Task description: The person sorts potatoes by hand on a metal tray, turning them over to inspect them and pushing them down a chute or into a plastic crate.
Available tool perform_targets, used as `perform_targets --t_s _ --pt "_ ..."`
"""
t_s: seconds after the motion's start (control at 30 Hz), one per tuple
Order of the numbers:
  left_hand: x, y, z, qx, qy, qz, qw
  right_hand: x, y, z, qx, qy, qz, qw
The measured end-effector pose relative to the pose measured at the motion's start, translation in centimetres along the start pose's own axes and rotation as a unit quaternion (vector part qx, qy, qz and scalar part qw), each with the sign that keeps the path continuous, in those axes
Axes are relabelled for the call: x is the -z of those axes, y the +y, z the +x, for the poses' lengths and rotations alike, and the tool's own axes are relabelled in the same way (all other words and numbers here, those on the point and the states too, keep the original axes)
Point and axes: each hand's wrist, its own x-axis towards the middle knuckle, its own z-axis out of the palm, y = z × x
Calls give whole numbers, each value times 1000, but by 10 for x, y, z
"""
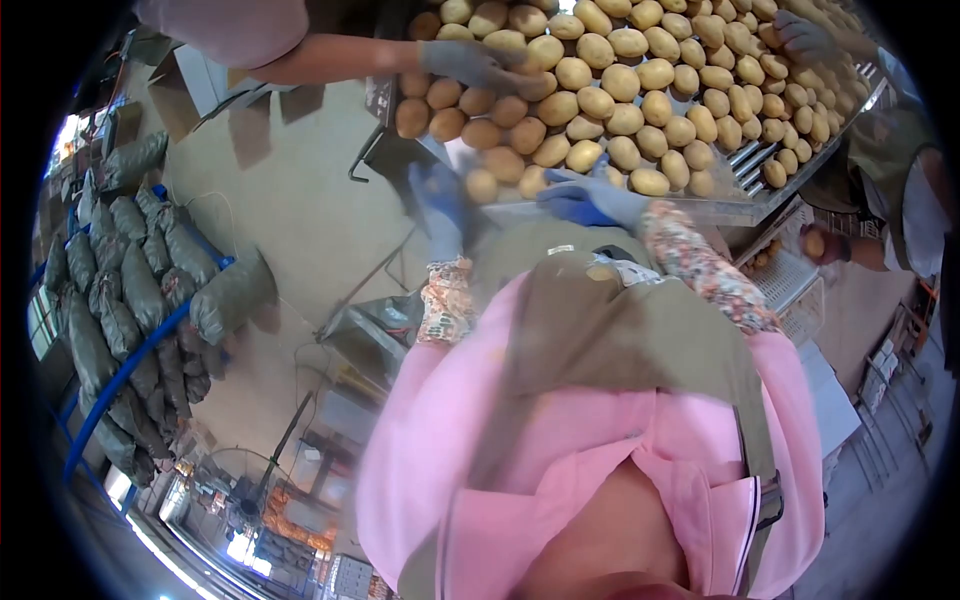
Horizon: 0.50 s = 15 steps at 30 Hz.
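Observation:
My left hand (438, 208), in a grey-and-blue glove, is held up off the near left corner of the roller table (720, 212), slightly blurred. Its fingers are apart and nothing is in them. In a matching glove, my right hand (600, 200) reaches over the table's near edge, fingers stretched to the left and thumb raised, close to the nearest potatoes (583, 155). Floral sleeve covers reach from both wrists up the forearms. Potatoes cover most of the table, with metal rollers (752, 165) showing on the right.
Another person's gloved hand (465, 62) reaches over the potatoes from the far left. More gloved hands (805, 38) work at the right, one holding a potato (814, 243) beside a pale crate (800, 285). Stuffed sacks (140, 285) hang over a blue rail (130, 362) at left.

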Motion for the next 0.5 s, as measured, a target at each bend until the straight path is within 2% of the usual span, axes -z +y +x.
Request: perform_targets --t_s 0.03,0.07,0.1,0.13,0.17,0.23,0.27,0.3,0.33,0.37,0.4,0.43,0.5 --pt "-10 15 -3 8 -75 12 997 -15 0 8 130 5 -371 920" --pt "-26 -5 -5 -33 -117 -9 992 -24 0 7 228 26 -684 692" --pt "-29 45 -16 -18 -196 40 980 2 11 30 329 -23 -622 711" --pt "-36 48 -25 -68 -192 135 970 -19 -8 -9 246 3 -570 784" --pt "-34 49 -23 -120 -168 237 949 -52 -30 -37 167 10 -508 845" --pt "-33 18 -20 -149 -112 248 951 -5 -45 -31 195 59 -391 897" --pt "-34 6 -23 -192 -29 270 943 24 -54 -21 212 66 -301 928" --pt "-29 13 -22 -191 -23 272 943 103 -59 15 235 38 -205 949" --pt "-25 24 -24 -161 -17 333 929 81 -64 0 235 36 -205 949" --pt "-24 38 -21 -131 -12 391 911 60 -71 -22 338 288 -482 755" --pt "-26 52 -11 -146 -11 350 925 42 -79 -36 380 487 -666 418" --pt "-33 66 0 -149 -9 350 925 51 -91 -39 167 294 -593 731" --pt "-48 86 23 -220 -49 341 913 14 -33 -3 241 365 -718 541"
